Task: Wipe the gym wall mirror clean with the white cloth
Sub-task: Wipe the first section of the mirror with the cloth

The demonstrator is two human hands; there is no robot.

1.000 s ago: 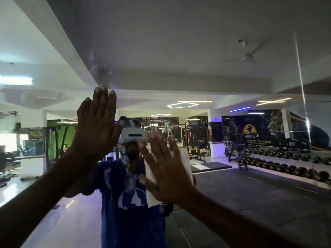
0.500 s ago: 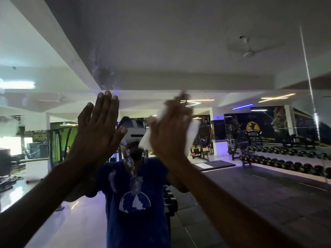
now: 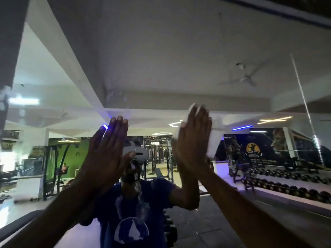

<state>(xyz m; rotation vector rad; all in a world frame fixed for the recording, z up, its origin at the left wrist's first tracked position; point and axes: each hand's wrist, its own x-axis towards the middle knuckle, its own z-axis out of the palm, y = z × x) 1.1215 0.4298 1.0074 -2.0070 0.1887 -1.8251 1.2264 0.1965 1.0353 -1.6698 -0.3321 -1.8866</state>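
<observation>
In the lower part of the frame the person's two forearms are reaching up toward the glass. At centre left the left hand (image 3: 109, 154) is lying flat on the mirror (image 3: 179, 59) with straight fingers, grasping nothing, probably bracing the body while the other arm works. Right of centre the right hand (image 3: 194, 140) is pressing the white cloth (image 3: 215, 138) against the glass with straight, flat fingers, which spreads the pressure over the fabric rather than bunching it. The cloth is showing past the fingertips and along the hand's right edge; its long axis is running nearly upright, leaning slightly left at the top. Farther back, the mirror is reflecting a dumbbell rack (image 3: 286, 185) at lower right and a ceiling fan (image 3: 245, 76) at upper right.
</observation>
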